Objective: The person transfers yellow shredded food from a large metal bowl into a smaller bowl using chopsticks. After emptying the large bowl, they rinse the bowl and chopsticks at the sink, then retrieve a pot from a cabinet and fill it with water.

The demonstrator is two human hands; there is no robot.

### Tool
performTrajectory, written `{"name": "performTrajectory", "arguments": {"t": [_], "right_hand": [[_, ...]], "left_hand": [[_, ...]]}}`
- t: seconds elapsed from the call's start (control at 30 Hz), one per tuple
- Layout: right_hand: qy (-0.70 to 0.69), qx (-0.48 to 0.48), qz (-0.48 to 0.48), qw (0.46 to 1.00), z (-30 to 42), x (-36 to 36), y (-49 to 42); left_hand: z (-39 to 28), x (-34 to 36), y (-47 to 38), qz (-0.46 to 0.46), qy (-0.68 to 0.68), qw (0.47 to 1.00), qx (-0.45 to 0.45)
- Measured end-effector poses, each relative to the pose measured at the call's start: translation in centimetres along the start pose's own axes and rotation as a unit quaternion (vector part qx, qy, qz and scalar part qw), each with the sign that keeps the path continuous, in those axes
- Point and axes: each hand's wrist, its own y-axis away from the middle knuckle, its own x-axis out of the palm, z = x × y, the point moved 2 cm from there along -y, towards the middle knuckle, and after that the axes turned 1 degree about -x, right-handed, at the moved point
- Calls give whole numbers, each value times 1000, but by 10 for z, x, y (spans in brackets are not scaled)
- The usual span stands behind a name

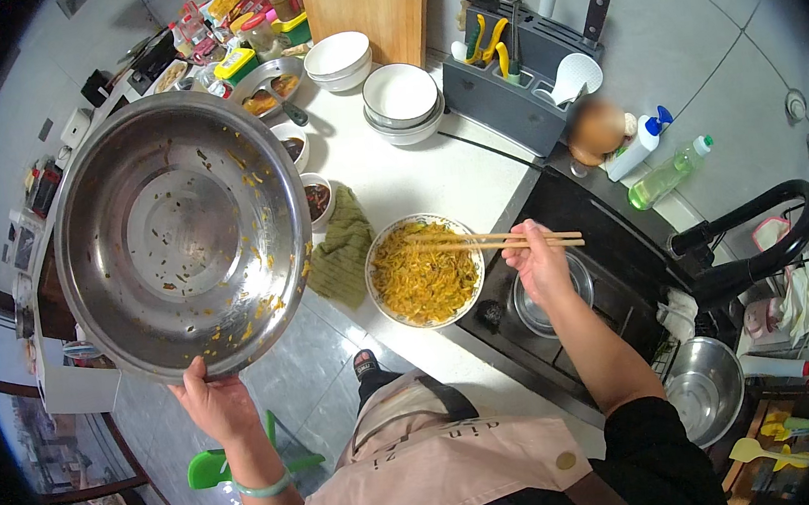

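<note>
My left hand [217,406] grips the near rim of a large stainless steel basin [183,232], raised and tilted so its inside shows. Scraps of yellow and green food cling to the basin's wall. Between the fingers of my right hand [539,262] is a pair of wooden chopsticks [497,241]. Their tips reach over a patterned white bowl [482,274] on the counter. Shredded yellow food with green bits [424,276] fills that bowl. A folded green towel [340,247] lies just left of it.
White bowls [402,97] stand stacked behind, near small bowls of dark sauce [318,199]. At the right lies a black sink [611,223] with a black faucet [772,249]. A grey utensil rack [499,100] backs the counter [397,174]. A green stool [210,469] stands on the floor.
</note>
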Motion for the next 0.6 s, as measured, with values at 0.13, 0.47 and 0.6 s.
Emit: {"name": "performTrajectory", "arguments": {"t": [0.13, 0.47, 0.6], "right_hand": [[224, -267, 113, 931, 6, 16, 21], [520, -485, 310, 631, -2, 19, 66], [537, -475, 324, 618, 14, 8, 92]], "left_hand": [[-1, 1, 0, 9, 1, 1000, 0], [-3, 5, 3, 20, 7, 1000, 5], [-3, 4, 2, 22, 9, 1000, 5]]}}
